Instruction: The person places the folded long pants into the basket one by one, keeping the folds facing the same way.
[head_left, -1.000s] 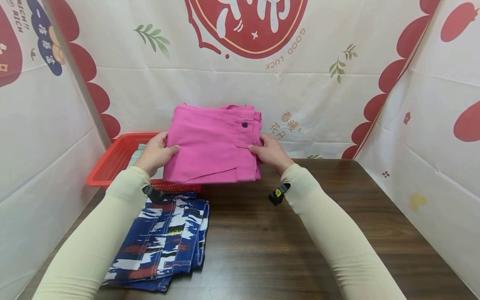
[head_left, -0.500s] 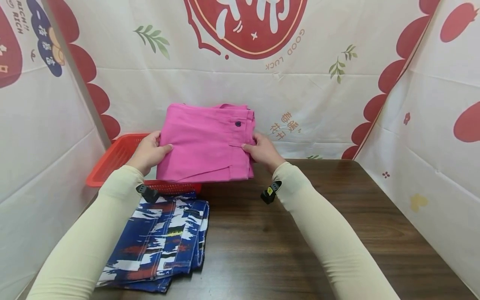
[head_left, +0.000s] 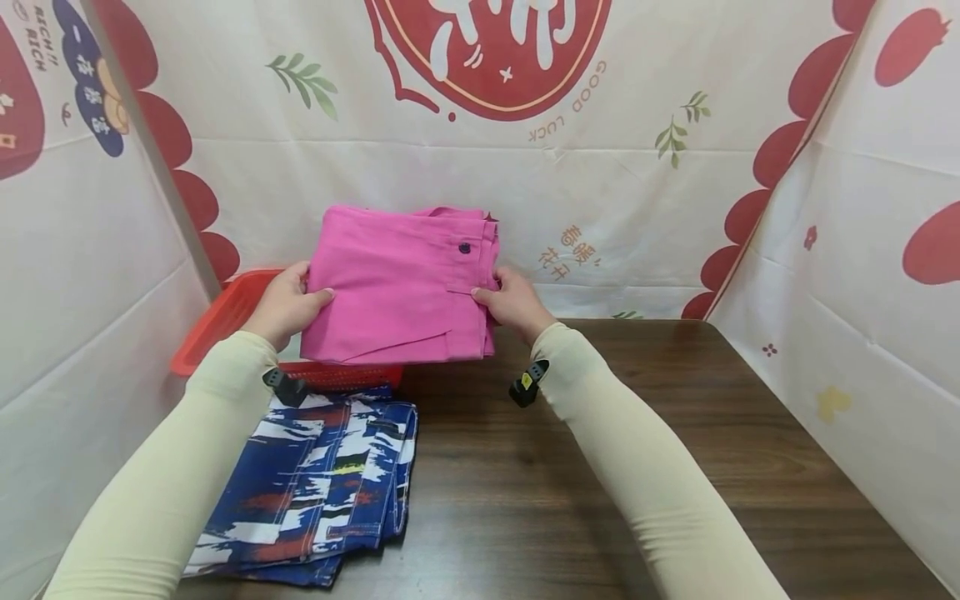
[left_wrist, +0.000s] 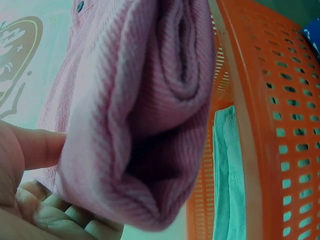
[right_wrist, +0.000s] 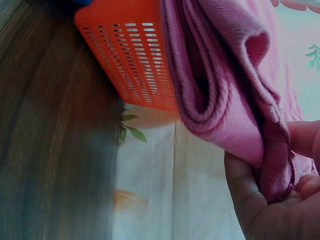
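Folded pink pants [head_left: 393, 287] with a dark button hang in the air, level between both hands. My left hand [head_left: 285, 304] grips their left edge, thumb on top and fingers beneath, as the left wrist view shows. At the opposite edge, near the waistband, my right hand [head_left: 517, 302] pinches the layers between thumb and fingers. Behind and below the pants stands a red plastic basket [head_left: 197, 342], partly hidden by them. Inside it lies a pale green folded cloth [left_wrist: 229, 175], seen best in the left wrist view.
Blue, white and rust patterned folded pants [head_left: 322, 492] lie on the brown wooden table [head_left: 562, 500], in front of the basket and partly under the left forearm. Printed cloth walls [head_left: 480, 179] enclose the table at the back and both sides.
Both hands have carried the pink pants to the left, further over the basket. Their grip looks the same. The patterned pants and the basket have stayed in place.
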